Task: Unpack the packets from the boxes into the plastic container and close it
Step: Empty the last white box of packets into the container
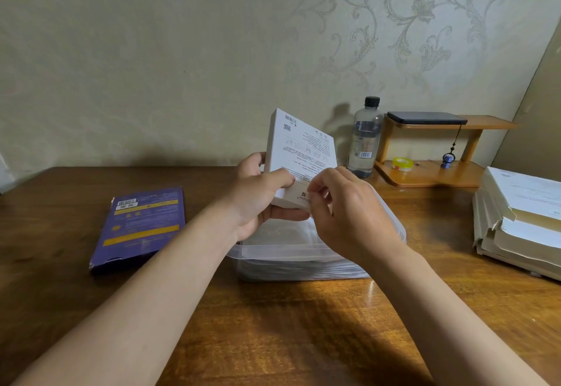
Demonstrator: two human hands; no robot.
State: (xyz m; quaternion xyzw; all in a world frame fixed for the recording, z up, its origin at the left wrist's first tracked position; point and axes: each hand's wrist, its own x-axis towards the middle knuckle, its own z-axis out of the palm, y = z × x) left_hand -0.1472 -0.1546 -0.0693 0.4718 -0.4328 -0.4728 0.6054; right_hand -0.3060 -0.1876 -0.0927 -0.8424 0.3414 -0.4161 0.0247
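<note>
A white box [300, 154] is being held tilted above the plastic container [303, 270], with its printed face turned towards the camera. It is being gripped at its lower left edge by the left hand [261, 200], the thumb laid across the face and the fingers curled underneath. The near end of the box is being pinched between the curled thumb and fingertips of the right hand [349, 215]. The clear container is being kept on the desk [273, 325] directly below both hands; what is lying inside it cannot be told. A purple box [139, 227] is being left flat on the desk, well to the left of the container. At the back, a bottle [365, 139] is being kept upright just beside a wooden shelf [431, 176], on which a dark phone [425, 118] and a yellow tape roll [402, 163] are being stored. A stack of papers [522, 221] is being kept at the right edge of the desk.
</note>
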